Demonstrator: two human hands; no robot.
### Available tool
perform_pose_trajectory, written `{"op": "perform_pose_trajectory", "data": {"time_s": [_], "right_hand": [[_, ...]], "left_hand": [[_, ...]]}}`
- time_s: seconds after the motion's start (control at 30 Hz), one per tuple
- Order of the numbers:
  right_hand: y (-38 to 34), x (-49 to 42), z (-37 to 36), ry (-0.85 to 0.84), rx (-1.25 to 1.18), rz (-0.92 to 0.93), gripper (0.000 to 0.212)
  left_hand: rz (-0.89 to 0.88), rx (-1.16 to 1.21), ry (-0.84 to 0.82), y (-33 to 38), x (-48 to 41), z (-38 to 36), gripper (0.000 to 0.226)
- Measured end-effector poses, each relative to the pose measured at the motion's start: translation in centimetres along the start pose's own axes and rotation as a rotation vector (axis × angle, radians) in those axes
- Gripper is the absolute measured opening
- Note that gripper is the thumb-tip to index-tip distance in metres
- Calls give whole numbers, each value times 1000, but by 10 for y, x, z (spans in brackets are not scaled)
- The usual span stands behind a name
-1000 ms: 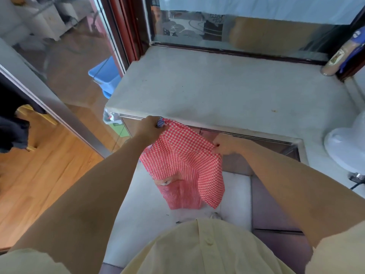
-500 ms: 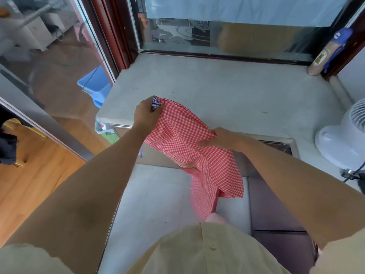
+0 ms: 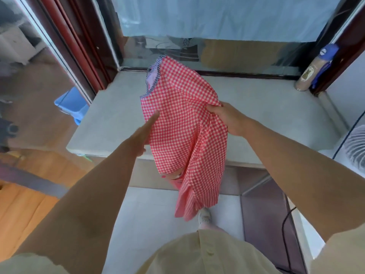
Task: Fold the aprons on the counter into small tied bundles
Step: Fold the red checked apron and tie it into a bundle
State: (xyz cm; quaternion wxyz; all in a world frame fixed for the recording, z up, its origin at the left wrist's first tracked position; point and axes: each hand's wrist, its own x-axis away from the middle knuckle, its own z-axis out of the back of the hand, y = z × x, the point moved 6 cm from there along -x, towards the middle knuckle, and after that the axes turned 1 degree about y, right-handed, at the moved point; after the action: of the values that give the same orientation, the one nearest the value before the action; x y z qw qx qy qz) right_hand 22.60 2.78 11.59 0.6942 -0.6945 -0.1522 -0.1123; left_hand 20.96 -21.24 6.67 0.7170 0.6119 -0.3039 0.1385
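Apron (image 3: 183, 119): red-and-white checked cloth with dark striped trim at its upper edge. It is held in the air over the front of the counter (image 3: 266, 107), and its lower part hangs past the counter's edge toward the floor.
Right hand (image 3: 227, 117): fingers curled, gripping a bunched fold at the cloth's right side.
Left hand (image 3: 144, 133): fingers straight, laid flat against the cloth's left side, gripping nothing.
Counter: pale stone.
Bottle (image 3: 308, 76): tan with a blue cap, leaning in the far right corner.
Fan (image 3: 355, 147): white, at the right edge.
Bin (image 3: 72, 103): blue, low beyond the counter's left end.
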Motion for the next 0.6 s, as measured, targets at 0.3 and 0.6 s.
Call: {"op": "perform_pose_trajectory", "data": {"time_s": [0.3, 0.6], "right_hand": [[-32, -85, 87, 82, 177, -69, 47], [-70, -181, 92, 180, 449, 56, 31]], "left_hand": [[-200, 195, 184, 78, -69, -39, 39], [-259, 87, 404, 128, -142, -2, 39]]}}
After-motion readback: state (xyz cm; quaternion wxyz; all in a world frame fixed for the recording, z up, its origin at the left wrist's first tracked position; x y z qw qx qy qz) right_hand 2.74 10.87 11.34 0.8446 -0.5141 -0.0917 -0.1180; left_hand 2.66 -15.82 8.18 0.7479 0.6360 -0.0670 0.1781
